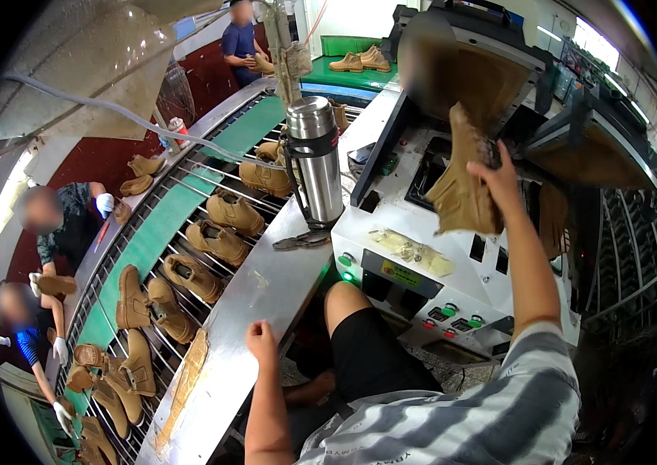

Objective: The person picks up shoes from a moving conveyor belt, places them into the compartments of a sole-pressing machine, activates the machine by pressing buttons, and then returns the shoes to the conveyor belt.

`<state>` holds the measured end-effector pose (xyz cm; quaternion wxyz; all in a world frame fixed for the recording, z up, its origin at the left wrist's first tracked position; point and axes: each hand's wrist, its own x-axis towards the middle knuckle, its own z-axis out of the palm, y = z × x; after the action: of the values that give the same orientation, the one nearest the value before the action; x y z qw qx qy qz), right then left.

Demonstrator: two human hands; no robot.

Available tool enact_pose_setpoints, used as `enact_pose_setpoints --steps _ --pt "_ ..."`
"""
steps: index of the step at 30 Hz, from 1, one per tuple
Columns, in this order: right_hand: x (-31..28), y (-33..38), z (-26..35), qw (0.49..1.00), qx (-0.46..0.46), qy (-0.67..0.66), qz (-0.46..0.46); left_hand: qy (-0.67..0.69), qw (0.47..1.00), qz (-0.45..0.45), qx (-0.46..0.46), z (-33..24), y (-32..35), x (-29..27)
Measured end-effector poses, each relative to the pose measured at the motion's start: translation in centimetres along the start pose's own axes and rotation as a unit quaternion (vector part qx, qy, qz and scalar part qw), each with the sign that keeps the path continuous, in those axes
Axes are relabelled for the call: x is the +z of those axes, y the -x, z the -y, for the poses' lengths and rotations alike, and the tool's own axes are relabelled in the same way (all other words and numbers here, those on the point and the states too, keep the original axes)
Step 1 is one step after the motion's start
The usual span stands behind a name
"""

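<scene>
My right hand [499, 178] grips a tan ankle boot [456, 186] by its sole, holding it raised over the white machine [452, 267] with its toe end pointing up. My left hand [261, 339] is closed in a loose fist above the metal table [239, 325], with nothing showing in it. Under the raised boot, the machine's top has a dark recess; green and red buttons sit on its front. Another tan boot [553, 217] stands at the machine's right side, partly hidden by my arm.
A steel thermos [314, 163] and dark pliers [301, 240] stand between the machine and a roller conveyor [212, 310] carrying several tan boots. Raised dark machine lids [592, 143] are at the right. Co-workers [65, 221] handle boots across the conveyor; another person [243, 46] stands farther back.
</scene>
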<state>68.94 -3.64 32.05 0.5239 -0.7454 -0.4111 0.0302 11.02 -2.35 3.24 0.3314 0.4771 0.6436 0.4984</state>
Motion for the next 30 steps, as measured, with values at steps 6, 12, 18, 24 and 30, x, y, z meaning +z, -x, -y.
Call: enact_pose_setpoints --steps 6,12,18,24,30 --pt "4.8 -11.3 0.6 0.960 0.116 0.254 0.003 -0.148 0.986 -0.050 0.051 0.8 -0.7 -1.8" --pt "11.4 -14.7 -7.0 0.926 0.200 0.317 0.045 -0.132 0.989 -0.056 0.043 0.8 -0.9 -1.8" --pt "15.2 -10.5 -5.1 0.895 0.271 0.347 0.064 -0.137 0.987 -0.077 0.025 0.6 -1.0 -2.3" --pt "15.0 -6.8 -4.4 0.905 0.227 0.358 0.048 -0.139 0.987 -0.071 0.042 0.0 -1.2 -1.7" --pt "16.3 -5.7 -4.1 0.890 0.220 0.400 -0.012 -0.187 0.980 -0.062 0.009 0.1 -2.2 0.7"
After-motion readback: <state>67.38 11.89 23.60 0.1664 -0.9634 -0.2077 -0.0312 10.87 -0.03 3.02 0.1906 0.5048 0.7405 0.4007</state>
